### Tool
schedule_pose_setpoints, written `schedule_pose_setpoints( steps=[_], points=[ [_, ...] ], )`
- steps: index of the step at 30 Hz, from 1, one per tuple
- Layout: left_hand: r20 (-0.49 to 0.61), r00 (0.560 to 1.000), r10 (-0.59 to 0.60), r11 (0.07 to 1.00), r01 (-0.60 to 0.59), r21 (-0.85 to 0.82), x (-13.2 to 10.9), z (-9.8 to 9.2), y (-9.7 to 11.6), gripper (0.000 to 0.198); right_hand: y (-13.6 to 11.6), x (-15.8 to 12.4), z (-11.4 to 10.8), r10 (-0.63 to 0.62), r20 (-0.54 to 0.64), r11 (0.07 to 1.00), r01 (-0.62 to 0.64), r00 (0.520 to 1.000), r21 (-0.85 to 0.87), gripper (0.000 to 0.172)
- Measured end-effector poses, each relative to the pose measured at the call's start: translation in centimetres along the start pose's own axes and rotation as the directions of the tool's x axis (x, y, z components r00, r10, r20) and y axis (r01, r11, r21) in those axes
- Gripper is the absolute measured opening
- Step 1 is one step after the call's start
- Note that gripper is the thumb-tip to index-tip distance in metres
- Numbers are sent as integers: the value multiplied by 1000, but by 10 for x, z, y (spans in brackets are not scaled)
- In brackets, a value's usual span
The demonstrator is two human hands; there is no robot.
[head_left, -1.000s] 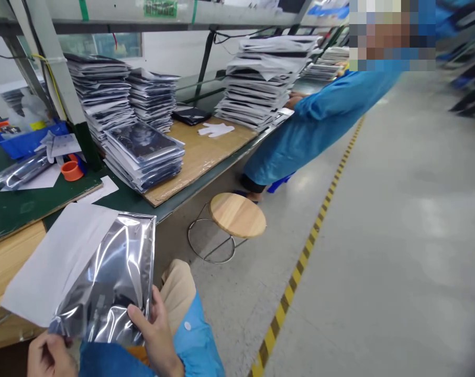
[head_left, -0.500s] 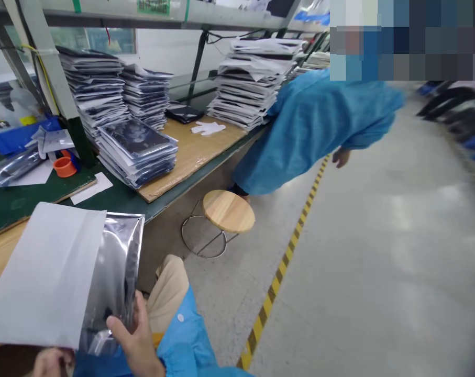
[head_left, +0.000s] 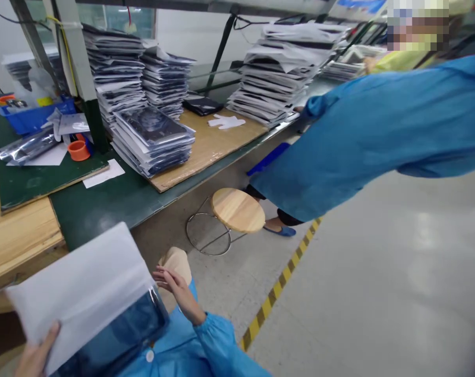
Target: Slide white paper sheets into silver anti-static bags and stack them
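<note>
In the lower left, my left hand [head_left: 40, 352] grips a white sheet or sleeve [head_left: 86, 290], thumb on top. A glossy, dark bluish see-through bag [head_left: 121, 324] lies against the white piece and sticks out along its lower right side. My left fingers are hidden underneath. My right hand [head_left: 179, 293] is off to the right of the bag's corner, its fingers stretched out and holding nothing. Both pieces are tilted above my lap, in front of the bench edge.
Stacks of bagged flat items [head_left: 153, 141] and a tall pile [head_left: 276, 73] stand on the bench, with a white glove [head_left: 226, 121] and orange tape ring [head_left: 79, 150]. A wooden stool [head_left: 239, 209] stands below. A co-worker in blue [head_left: 363, 125] leans over the bench.
The white piece and bag have turned clockwise and come lower, away from the bench. My right hand has left the bag's face and moved right. The co-worker appears farther right.
</note>
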State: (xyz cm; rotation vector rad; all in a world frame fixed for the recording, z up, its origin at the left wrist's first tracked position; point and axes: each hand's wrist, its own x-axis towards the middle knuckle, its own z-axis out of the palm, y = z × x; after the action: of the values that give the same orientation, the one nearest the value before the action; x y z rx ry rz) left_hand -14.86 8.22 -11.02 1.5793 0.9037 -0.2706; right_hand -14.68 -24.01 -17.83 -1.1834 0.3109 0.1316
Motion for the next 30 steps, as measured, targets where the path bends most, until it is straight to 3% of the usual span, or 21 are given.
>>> schedule_pose_setpoints(
  steps=[2,4,9,14,18,22,26,30],
  points=[
    [157,985,-74,997,76,-2,12,7,-12,50,2,7,4,2,15,1000,-2,1000,22,52],
    [222,968,-119,992,126,-19,22,14,-21,54,6,6,12,-12,3,999,12,1000,40,46],
    [142,985,-102,995,97,36,27,26,-33,36,25,-5,21,17,-146,994,-1,989,109,47],
    [117,986,-117,990,106,94,18,29,-50,28,45,-28,3,130,-206,989,-112,970,97,49],
    [167,965,-201,977,185,107,1,18,-77,35,55,-60,-16,191,-242,980,-200,951,-12,46],
    [177,949,-262,964,251,86,-31,10,-99,54,63,-87,-27,260,-234,956,-283,937,-74,49],
    [204,909,-365,929,371,9,-49,10,-94,61,59,-88,-25,272,-203,956,-287,941,-52,51],
    [187,918,-351,933,360,-19,-37,11,-74,58,42,-71,-20,292,-25,957,-292,956,2,59]
  ],
)
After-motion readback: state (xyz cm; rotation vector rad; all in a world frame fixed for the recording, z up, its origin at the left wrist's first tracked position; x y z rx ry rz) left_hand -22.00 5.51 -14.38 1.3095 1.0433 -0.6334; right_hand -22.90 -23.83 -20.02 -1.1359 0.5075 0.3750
